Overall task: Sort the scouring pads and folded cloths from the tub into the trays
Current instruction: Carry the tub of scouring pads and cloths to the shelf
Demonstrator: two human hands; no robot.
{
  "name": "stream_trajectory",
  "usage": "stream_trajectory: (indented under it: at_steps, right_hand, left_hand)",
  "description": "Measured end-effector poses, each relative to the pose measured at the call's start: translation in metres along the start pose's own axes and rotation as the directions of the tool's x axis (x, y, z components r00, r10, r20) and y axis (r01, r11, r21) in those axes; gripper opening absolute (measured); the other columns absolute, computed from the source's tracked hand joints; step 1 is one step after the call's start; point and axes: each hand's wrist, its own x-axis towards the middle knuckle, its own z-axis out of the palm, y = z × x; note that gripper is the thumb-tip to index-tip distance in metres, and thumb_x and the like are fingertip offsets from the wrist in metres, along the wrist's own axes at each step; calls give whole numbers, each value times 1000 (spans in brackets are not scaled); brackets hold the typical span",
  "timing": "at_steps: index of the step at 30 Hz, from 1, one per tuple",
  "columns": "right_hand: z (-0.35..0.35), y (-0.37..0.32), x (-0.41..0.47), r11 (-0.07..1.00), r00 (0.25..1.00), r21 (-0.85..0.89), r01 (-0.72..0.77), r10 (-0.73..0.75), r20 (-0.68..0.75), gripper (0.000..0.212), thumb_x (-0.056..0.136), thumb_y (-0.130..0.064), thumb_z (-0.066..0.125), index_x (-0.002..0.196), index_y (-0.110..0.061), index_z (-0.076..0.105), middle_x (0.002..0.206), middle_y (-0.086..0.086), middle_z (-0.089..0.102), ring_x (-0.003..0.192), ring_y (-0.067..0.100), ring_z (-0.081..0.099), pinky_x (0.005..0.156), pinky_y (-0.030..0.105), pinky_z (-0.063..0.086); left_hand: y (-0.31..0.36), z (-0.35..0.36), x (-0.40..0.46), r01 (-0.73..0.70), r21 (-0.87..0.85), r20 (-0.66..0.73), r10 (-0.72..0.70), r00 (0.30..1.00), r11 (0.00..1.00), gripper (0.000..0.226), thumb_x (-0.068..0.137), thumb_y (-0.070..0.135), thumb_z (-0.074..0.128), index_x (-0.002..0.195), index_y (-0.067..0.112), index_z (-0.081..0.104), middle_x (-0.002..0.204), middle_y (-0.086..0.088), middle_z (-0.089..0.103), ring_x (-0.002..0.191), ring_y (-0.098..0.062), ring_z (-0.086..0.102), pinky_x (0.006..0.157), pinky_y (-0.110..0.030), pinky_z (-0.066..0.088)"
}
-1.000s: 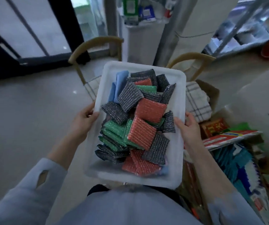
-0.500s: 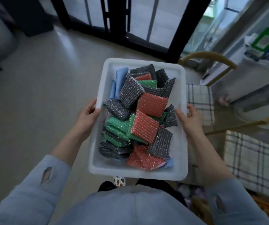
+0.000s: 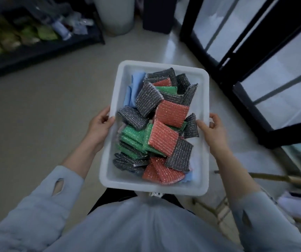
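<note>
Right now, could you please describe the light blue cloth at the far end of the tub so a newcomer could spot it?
Find the white tub held by the left hand and right hand. Look to its far left corner, beside the scouring pads. The blue cloth lies there against the wall: smooth, plain, pale blue, unlike the glittery ribbed grey, red and green pads.

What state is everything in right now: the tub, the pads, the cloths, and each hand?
White tub: held up off the floor, roughly level, full.
Scouring pads: piled loosely in the tub, grey, red and green mixed, unsorted.
Blue cloths: tucked along the tub's left wall, mostly buried under pads.
Left hand: gripping the tub's left rim.
Right hand: gripping the tub's right rim.
</note>
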Motion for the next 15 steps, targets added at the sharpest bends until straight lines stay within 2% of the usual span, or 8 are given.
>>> stream_trajectory:
  at_steps: [4,7,9,11,13,15]
  right_hand:
    - [62,-60,74,1000,995,-10,24,-23,101,44,87,-25,72,126,-14,53,102,13,70,71,20,72,70,43,61]
    - [111,-104,120,992,985,-73,105,-94,142,50,82,-40,75,123,-21,53,109,11,69,90,28,70,76,47,60]
    - [147,-139,152,988,978,-76,134,-120,174,50,84,-39,74,125,-19,52,104,6,68,87,24,69,70,39,60]
    - [179,-172,182,985,968,-73,160,-142,207,47,85,-37,73,124,-19,53,103,6,68,85,26,69,70,42,60]
    - [212,-208,210,979,953,-81,190,-164,257,46,85,-36,73,123,-19,53,101,10,71,80,30,72,69,50,60]
    - [247,-242,243,971,940,-84,223,-192,283,46,86,-35,73,124,-19,53,96,12,71,74,28,72,66,49,60]
  left_hand:
    - [31,-33,54,20,-50,-140,-27,990,999,51,96,7,55,144,21,44,122,-7,55,105,-16,53,103,-32,44]
    - [62,-59,98,27,-73,-202,-41,979,997,52,96,7,55,145,19,42,123,-3,51,111,-15,50,103,-27,39]
    - [87,-82,132,3,-98,-246,-28,969,995,52,96,6,55,144,18,42,133,-3,50,117,-15,49,104,-26,37]
    - [110,-103,166,-20,-104,-276,-10,961,994,52,96,5,55,145,16,41,141,-4,47,124,-15,46,108,-28,34]
    - [136,-122,198,-32,-103,-331,-3,944,994,52,96,5,56,145,14,41,138,-2,48,119,-13,47,104,-24,34]
    - [161,-140,232,-67,-116,-408,14,913,991,50,95,4,56,143,13,44,126,-4,54,106,-12,50,97,-21,37]
